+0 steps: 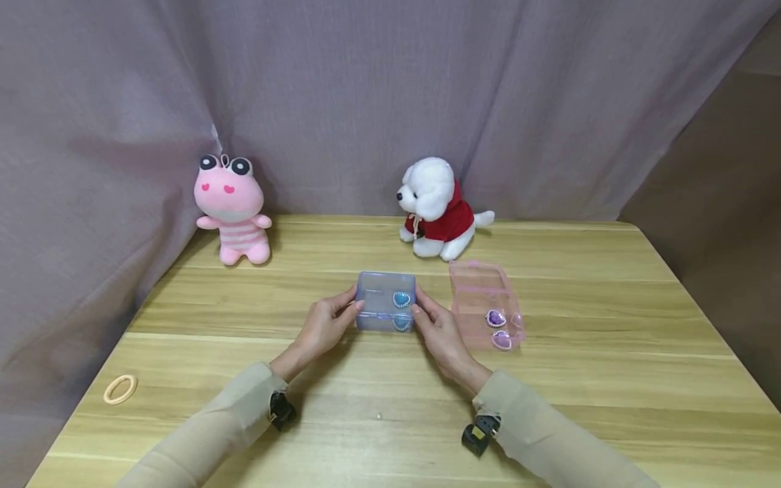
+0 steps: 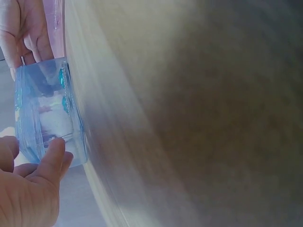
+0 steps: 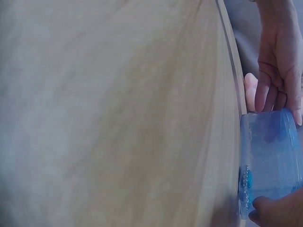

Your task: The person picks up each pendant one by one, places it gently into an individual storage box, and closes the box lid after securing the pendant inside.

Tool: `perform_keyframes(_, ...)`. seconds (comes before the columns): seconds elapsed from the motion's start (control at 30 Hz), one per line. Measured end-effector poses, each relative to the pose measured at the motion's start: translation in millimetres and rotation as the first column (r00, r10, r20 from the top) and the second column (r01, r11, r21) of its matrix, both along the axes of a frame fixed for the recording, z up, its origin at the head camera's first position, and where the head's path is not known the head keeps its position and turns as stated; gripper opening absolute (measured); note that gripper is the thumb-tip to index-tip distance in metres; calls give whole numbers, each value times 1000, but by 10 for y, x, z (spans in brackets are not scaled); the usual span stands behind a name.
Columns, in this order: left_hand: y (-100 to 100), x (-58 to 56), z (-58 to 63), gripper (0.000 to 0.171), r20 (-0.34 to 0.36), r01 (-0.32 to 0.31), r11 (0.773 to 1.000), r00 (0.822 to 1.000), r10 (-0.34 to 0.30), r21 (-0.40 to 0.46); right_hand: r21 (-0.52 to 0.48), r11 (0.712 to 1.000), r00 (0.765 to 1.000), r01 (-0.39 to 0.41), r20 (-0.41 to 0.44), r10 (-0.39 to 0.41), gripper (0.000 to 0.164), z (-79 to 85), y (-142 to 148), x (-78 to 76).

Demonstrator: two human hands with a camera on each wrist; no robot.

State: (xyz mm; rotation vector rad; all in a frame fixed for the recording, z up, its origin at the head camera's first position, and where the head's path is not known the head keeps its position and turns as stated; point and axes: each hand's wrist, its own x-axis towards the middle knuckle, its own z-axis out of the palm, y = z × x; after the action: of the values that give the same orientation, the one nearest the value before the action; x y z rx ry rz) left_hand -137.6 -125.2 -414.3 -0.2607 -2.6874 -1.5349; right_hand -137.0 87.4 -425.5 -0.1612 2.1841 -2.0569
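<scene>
A clear blue plastic box [image 1: 378,288] stands with its lid down at the middle of the table. Two blue heart-shaped gems with beaded edges [image 1: 401,299] show through its right half. My left hand [image 1: 320,332] grips the box by its left end, thumb at the front corner. On the opposite end my right hand [image 1: 442,337] holds it the same way. Through the clear wall in the left wrist view, the gems [image 2: 62,78] lie low in the box [image 2: 35,94]. The right wrist view has the box [image 3: 270,137] held between both hands.
Just right of my right hand lies an open pink box [image 1: 472,318] with purple heart gems [image 1: 495,318]. A white plush dog [image 1: 430,203] in red sits behind, a pink plush frog [image 1: 232,210] at back left. Near the left edge is a beige ring [image 1: 108,393].
</scene>
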Motion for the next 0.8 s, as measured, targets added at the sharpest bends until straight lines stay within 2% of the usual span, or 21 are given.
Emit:
perform_keyframes(0.33, 3, -6, -18, 47, -2, 2, 999, 1000, -2, 36, 68, 998, 1000, 8, -13, -7, 51, -7, 2, 1)
perform_keyframes(0.7, 16, -7, -13, 46, 14, -8, 999, 1000, 7, 48, -46, 999, 997, 11, 81, -7, 54, 12, 17, -4)
perform_keyframes(0.8, 28, -10, -14, 46, 24, -4, 998, 1000, 2, 59, -70, 997, 996, 21, 85, -15, 54, 8, 26, -1)
